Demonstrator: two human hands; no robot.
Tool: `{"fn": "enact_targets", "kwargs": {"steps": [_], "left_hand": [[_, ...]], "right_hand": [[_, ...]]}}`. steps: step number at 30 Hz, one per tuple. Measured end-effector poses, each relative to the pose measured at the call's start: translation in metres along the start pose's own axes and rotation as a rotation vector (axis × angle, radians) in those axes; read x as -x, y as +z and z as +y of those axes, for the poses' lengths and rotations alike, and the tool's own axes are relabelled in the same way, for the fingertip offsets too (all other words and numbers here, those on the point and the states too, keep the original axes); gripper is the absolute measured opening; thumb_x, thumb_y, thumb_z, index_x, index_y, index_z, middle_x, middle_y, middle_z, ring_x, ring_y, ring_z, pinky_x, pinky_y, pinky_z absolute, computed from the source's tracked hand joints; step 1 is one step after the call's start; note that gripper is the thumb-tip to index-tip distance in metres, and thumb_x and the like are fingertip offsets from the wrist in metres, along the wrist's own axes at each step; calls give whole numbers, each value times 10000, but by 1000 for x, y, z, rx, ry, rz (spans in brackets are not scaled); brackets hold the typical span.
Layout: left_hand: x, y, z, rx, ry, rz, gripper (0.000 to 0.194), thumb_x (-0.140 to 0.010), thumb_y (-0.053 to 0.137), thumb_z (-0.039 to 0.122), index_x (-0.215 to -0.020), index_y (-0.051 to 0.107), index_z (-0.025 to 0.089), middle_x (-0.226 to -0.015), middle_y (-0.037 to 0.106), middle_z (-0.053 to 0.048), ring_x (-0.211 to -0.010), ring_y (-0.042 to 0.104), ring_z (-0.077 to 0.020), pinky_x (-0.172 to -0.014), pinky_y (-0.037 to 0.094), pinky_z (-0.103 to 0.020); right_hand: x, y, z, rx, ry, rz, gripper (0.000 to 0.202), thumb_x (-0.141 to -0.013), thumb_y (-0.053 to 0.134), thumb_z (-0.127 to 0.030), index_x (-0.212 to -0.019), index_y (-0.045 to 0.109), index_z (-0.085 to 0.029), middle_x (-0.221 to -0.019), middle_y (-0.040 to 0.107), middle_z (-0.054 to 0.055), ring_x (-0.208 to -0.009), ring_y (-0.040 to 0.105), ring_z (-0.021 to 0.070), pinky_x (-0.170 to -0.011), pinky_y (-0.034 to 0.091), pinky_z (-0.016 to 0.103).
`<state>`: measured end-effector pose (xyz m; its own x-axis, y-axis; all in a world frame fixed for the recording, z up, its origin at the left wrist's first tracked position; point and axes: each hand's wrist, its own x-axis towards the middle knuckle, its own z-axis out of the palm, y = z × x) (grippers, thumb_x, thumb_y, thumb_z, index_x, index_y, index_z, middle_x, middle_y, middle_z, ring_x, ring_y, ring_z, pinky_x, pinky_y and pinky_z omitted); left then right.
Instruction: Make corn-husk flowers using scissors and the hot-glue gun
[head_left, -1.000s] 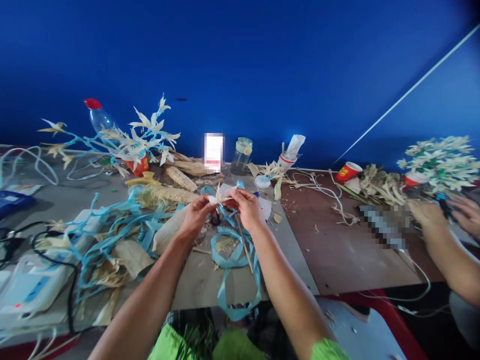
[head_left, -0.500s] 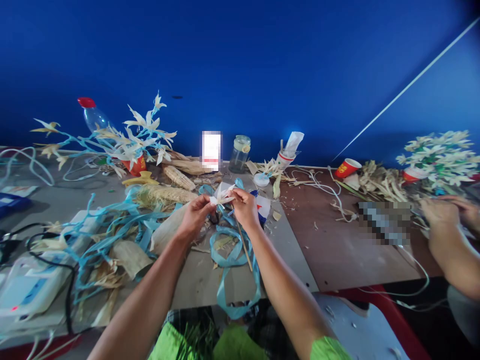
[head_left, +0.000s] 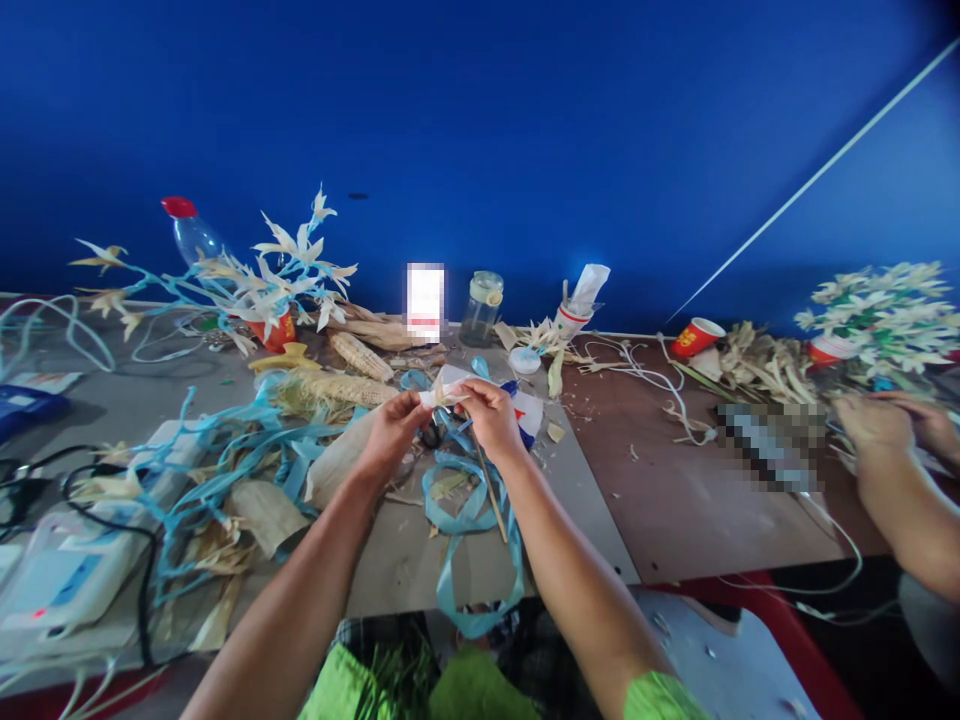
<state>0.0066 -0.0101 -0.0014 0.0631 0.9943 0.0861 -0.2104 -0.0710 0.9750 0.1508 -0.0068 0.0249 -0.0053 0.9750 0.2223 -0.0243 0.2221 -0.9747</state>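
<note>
Both hands are closed in narrow pinch grips on one workpiece: the left hand [head_left: 396, 430] grips the left end of a pale flower [head_left: 440, 396], and the right hand [head_left: 492, 412] grips the right end. Workpiece location: in the gap between the two sets of fingertips, raised in front of the body. Compared with the frame half a second earlier, the spread petals no longer fan out as a star; the flower now shows as a narrow band with a short bunched tip. Hand positions remain nearly unchanged. Orientation: the long axis runs roughly side to side, from the left fingertips to the right fingertips; the bunched tip points up and away from the body. Finer petal detail is too small to tell.

Surrounding items: a thin stick [head_left: 491, 495] slants from below the right hand toward the body; whether that hand touches it cannot be told. Blue ribbon [head_left: 480, 628] lies in loops between the forearms, on the body side of the hands. Blue wrapped branches [head_left: 225, 480] lie in a tangle to the left of the left hand. A bare corn cob [head_left: 361, 357] lies beyond the left hand, and a glass jar [head_left: 480, 312] stands beyond the gap between both hands
</note>
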Motion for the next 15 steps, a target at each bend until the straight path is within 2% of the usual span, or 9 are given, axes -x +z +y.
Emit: {"fn": "enact_targets", "kwargs": {"steps": [5,11,15], "left_hand": [[0,-2,-3,3,32,-28,232,-681,695,360,-648,591,156,-557,533,22,-523,434,-87,-536,328,-221],[-3,-5,-10,118,31,-44,213,-675,709,347,-669,605,162,-572,532,27,-541,444,-83,-558,349,-222],[-2,-4,-8,111,21,-52,206,-677,707,334,-662,606,156,-568,522,25,-531,428,-81,-536,338,-221]], "right_hand": [[0,-5,1,65,-34,34,247,-743,587,-438,-687,648,-206,-539,513,-21,-533,452,120,-539,363,244],[-3,-10,-1,94,-31,177,288,-757,559,-438,-603,568,-194,-509,479,-29,-493,412,101,-489,322,227],[-2,-5,4,87,-8,115,208,-735,570,-369,-633,609,-192,-523,511,-32,-509,453,104,-503,341,222]]}}
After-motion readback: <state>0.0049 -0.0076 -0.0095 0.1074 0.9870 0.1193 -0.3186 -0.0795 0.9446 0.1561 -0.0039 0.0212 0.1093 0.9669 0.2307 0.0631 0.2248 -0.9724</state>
